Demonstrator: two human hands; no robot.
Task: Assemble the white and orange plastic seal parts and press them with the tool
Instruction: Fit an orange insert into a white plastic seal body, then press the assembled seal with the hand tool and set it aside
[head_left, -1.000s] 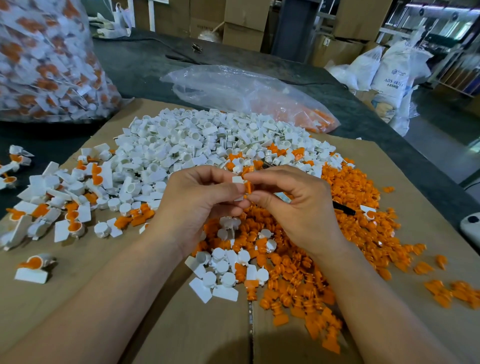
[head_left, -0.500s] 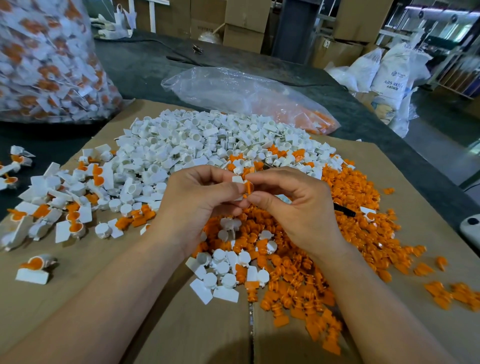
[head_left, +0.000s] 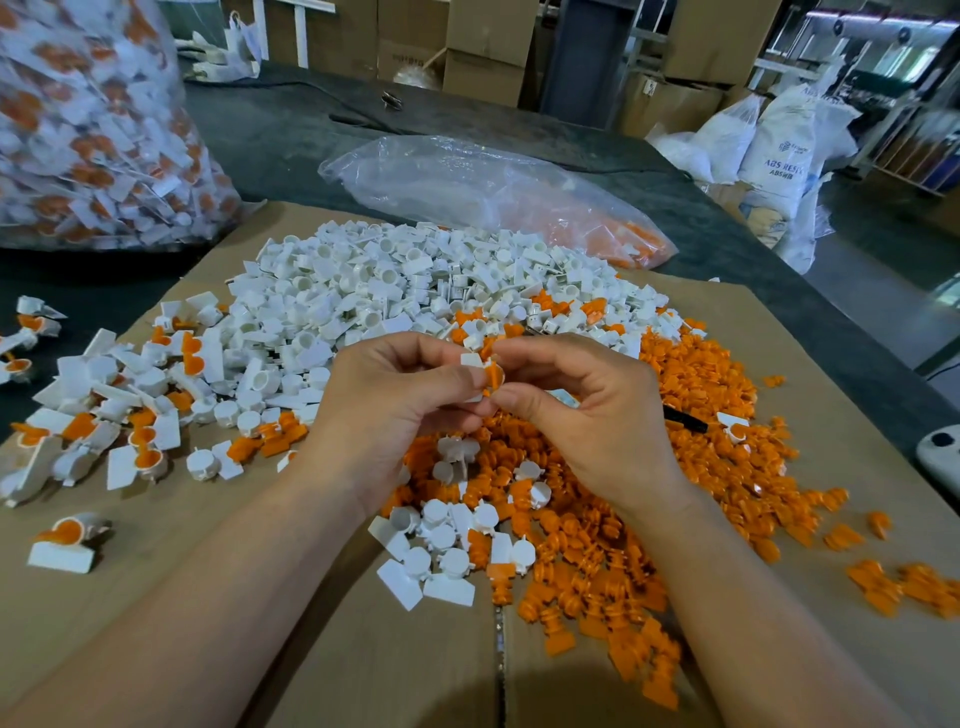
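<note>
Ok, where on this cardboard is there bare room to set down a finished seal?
Bare brown cardboard sheet lies near left, between the lone assembled white-and-orange seal and the small cluster of white plastic parts. Another strip runs along the far right edge beyond the heap of orange plastic parts. The middle is crowded.

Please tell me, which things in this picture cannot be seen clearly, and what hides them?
Head view:
Joint between the white part and the orange part: covered by the fingers of the left hand and right hand.
Black tool: mostly behind the right hand.
White device: cut off by the right edge.
White sack: lettering partly blurred.
</note>
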